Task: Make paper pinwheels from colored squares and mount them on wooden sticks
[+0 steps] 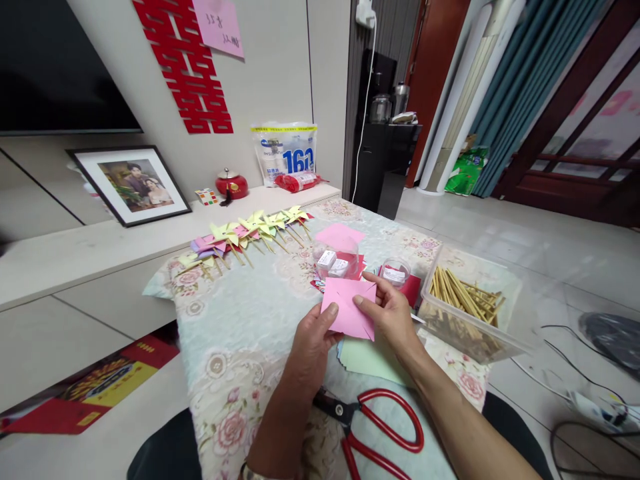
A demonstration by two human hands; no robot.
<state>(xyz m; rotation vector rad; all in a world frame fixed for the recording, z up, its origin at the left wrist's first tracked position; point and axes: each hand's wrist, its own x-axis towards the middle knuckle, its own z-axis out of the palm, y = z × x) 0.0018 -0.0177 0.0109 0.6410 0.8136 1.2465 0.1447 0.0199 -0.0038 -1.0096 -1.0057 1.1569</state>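
A square of pink paper [350,313], with slits running in from its corners, is held up over the table between both hands. My left hand [310,337] pinches its left edge, thumb on top. On the upper right side, my right hand [387,307] grips it with the thumb on its face and fingers behind. Beneath the hands lies a stack of pale green paper [373,363]. Red-handled scissors [360,417] rest nearer to me, the blades partly hidden by my left forearm. Just beyond the paper stand a clear round tub [330,257] holding small labelled boxes and a smaller round container [395,272].
Several paper pinwheels [250,230] on sticks line the table's far left edge. A clear plastic bin [457,327] of bamboo sticks [465,293] stands at right. Behind, a cabinet top [197,210] holds a framed photo [137,187], a red pot [231,185] and a plastic bag [285,153].
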